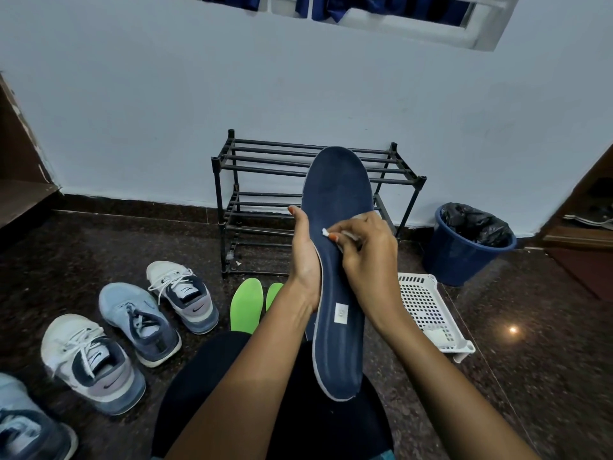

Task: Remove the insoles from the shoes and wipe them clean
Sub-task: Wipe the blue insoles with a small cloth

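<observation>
A long navy insole [338, 194] with a white label is held upright in front of me, toe end up. My left hand [303, 250] grips its left edge from behind. My right hand [366, 244] pinches a small white wipe [326, 232] and presses it against the insole's middle. Two green insoles [247, 305] lie on the dark floor below my hands. Several sneakers sit at the left: a white and grey one [184, 295], a light blue one [139, 322], another white one [89, 363] and a blue one [26, 426] at the corner.
A black, shoeless shoe rack [265, 167] stands against the white wall. A white perforated basket [428, 310] lies on the floor at the right, with a blue bin [464, 250] lined in black plastic behind it. My dark-clothed knee [212, 376] is below.
</observation>
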### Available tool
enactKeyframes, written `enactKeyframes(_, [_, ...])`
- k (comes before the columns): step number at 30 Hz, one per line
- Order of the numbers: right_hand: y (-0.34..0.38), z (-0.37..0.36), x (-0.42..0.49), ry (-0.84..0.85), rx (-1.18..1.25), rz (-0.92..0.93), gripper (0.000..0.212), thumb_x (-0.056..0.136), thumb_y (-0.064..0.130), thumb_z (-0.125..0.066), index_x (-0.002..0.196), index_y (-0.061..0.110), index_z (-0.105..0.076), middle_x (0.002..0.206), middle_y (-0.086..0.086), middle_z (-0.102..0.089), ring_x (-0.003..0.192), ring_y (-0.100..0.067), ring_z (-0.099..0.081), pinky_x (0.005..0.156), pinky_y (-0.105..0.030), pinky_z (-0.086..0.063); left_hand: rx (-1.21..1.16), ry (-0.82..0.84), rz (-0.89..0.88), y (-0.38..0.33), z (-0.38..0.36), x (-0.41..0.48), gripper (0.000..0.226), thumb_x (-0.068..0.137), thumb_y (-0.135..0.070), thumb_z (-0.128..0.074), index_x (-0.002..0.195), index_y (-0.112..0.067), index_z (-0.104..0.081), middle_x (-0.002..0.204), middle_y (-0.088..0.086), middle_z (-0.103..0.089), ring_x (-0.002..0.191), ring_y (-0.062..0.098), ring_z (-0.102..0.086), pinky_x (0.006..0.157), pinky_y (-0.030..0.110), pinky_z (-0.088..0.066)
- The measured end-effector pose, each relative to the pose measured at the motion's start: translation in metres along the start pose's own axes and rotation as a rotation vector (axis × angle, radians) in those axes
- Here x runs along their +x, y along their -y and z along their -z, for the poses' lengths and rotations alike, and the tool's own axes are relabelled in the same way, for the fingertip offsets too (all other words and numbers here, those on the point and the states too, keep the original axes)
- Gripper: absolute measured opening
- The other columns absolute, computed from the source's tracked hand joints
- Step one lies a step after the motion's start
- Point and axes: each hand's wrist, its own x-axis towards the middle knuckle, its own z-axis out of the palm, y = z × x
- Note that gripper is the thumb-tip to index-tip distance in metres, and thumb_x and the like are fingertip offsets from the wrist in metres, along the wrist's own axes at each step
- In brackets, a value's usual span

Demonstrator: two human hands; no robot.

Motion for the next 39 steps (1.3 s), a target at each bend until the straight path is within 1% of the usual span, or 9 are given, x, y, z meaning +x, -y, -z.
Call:
enactKeyframes(3, [0.0,-0.002,0.0,-0.014,0.019,-0.005,0.013,0.076,-0.004,-0.066,0.078,0.008,-0.071,0.078,-0.002,-0.055,0.081,-0.021,-0.055,0.074,-0.005,-0.035,-0.012,-0.003,-0.012,0.0,0.001,0.0,0.082,0.093,-0.066,-0.013,0.101,-0.005,-0.067,0.092,0.01,-0.072,0.085,0.018,-0.07,0.077,0.026,-0.057])
enactKeyframes(10, [0.005,0.001,-0.021,0.07,0.098,-0.021,0.015,0.077,-0.003,-0.067,0.078,0.011,-0.071,0.079,-0.003,-0.06,0.08,-0.012,-0.054,0.077,-0.015,-0.04,0.015,0.039,-0.01,-0.004,0.0,-0.003,0.09,0.091,-0.069,-0.012,0.094,-0.001,-0.071,0.094,0.019,-0.071,0.088,0.028,-0.068,0.082,0.033,-0.056])
enactKeyframes(13, [0.003,0.001,-0.016,0.053,0.071,-0.022,0.015,0.077,-0.004,-0.066,0.078,0.01,-0.071,0.079,-0.004,-0.059,0.08,-0.017,-0.055,0.075,-0.013,-0.04,0.04,0.035,-0.024,-0.001,0.001,-0.001,0.09,0.094,-0.064,-0.01,0.085,-0.003,-0.074,0.084,0.014,-0.073,0.076,0.02,-0.071,0.071,0.026,-0.059])
enactKeyframes(16, [0.0,-0.001,-0.007,-0.005,0.019,-0.014,0.014,0.077,-0.005,-0.065,0.078,0.008,-0.07,0.079,-0.004,-0.055,0.081,-0.021,-0.054,0.077,-0.022,-0.042,0.025,0.002,-0.026,0.001,0.002,0.001,0.083,0.093,-0.066,-0.013,0.108,-0.002,-0.063,0.096,0.013,-0.072,0.087,0.02,-0.07,0.078,0.027,-0.057])
enactKeyframes(21, [0.002,-0.001,-0.014,0.028,0.004,0.008,0.016,0.078,-0.008,-0.062,0.08,0.005,-0.07,0.079,0.001,-0.049,0.08,-0.02,-0.05,0.076,-0.004,-0.033,0.032,-0.019,-0.023,0.0,0.006,0.001,0.087,0.093,-0.067,-0.012,0.109,-0.001,-0.067,0.11,0.019,-0.067,0.103,0.027,-0.065,0.09,0.031,-0.052])
enactKeyframes(25, [0.005,0.002,-0.027,0.081,0.018,0.018,0.016,0.078,-0.008,-0.062,0.079,0.007,-0.07,0.079,0.0,-0.05,0.081,-0.017,-0.05,0.086,-0.015,-0.036,0.055,-0.05,-0.051,-0.001,0.008,0.004,0.085,0.093,-0.067,-0.013,0.112,-0.001,-0.062,0.114,0.025,-0.063,0.104,0.035,-0.062,0.098,0.041,-0.048])
enactKeyframes(28, [0.005,0.0,-0.022,0.067,-0.002,0.008,0.016,0.077,-0.009,-0.062,0.077,0.006,-0.07,0.078,-0.002,-0.052,0.081,-0.02,-0.051,0.076,-0.003,-0.032,0.044,-0.044,-0.052,-0.001,0.008,0.004,0.089,0.091,-0.07,-0.014,0.117,0.002,-0.061,0.113,0.024,-0.065,0.101,0.031,-0.065,0.092,0.035,-0.052])
enactKeyframes(33, [0.004,-0.003,-0.013,0.003,-0.026,0.012,0.015,0.077,-0.009,-0.062,0.079,0.003,-0.07,0.077,-0.001,-0.05,0.079,-0.017,-0.048,0.077,0.0,-0.029,0.038,-0.02,-0.071,0.001,0.007,0.004,0.086,0.095,-0.062,-0.01,0.087,-0.007,-0.075,0.086,0.01,-0.074,0.079,0.018,-0.072,0.073,0.025,-0.058])
enactKeyframes(39, [0.009,-0.001,-0.029,0.059,0.015,0.033,0.017,0.076,-0.009,-0.061,0.077,0.006,-0.069,0.078,-0.001,-0.051,0.079,-0.018,-0.049,0.077,-0.001,-0.03,0.011,-0.022,-0.051,0.0,0.01,0.005,0.09,0.093,-0.067,-0.012,0.076,-0.011,-0.079,0.088,0.013,-0.073,0.08,0.022,-0.071,0.08,0.031,-0.056])
